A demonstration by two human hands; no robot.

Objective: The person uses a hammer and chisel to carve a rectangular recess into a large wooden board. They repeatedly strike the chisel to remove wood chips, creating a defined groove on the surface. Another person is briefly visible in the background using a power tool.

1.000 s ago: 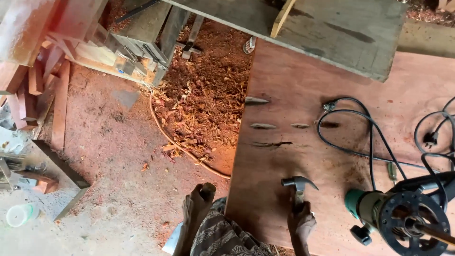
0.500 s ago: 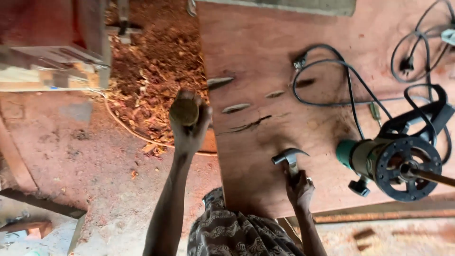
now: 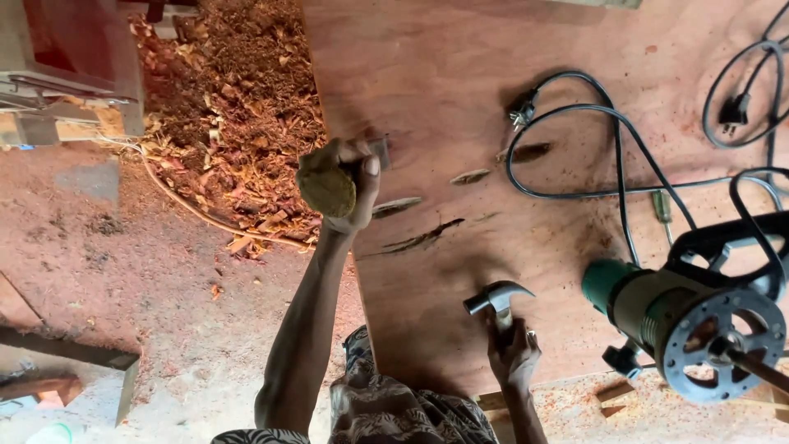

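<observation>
My left hand [image 3: 352, 177] is stretched out over the left edge of a reddish plywood sheet [image 3: 460, 90], shut on a round yellowish-brown lump [image 3: 326, 191]. Just right of it the sheet has several dark gouges [image 3: 421, 237]. My right hand [image 3: 513, 355] is near the sheet's front edge, gripping the handle of a claw hammer [image 3: 498, 296] whose steel head rests on the plywood, pointing away from me.
A green power tool with a round black base [image 3: 684, 319] lies on the sheet at right, with black cables [image 3: 593, 140] looping behind it. A heap of wood shavings [image 3: 230, 107] covers the dusty floor at left. Timber offcuts [image 3: 57, 362] lie at lower left.
My left arm has risen from down by my body and reached forward to the sheet's edge with the lump in it. The right hand and hammer stay put.
</observation>
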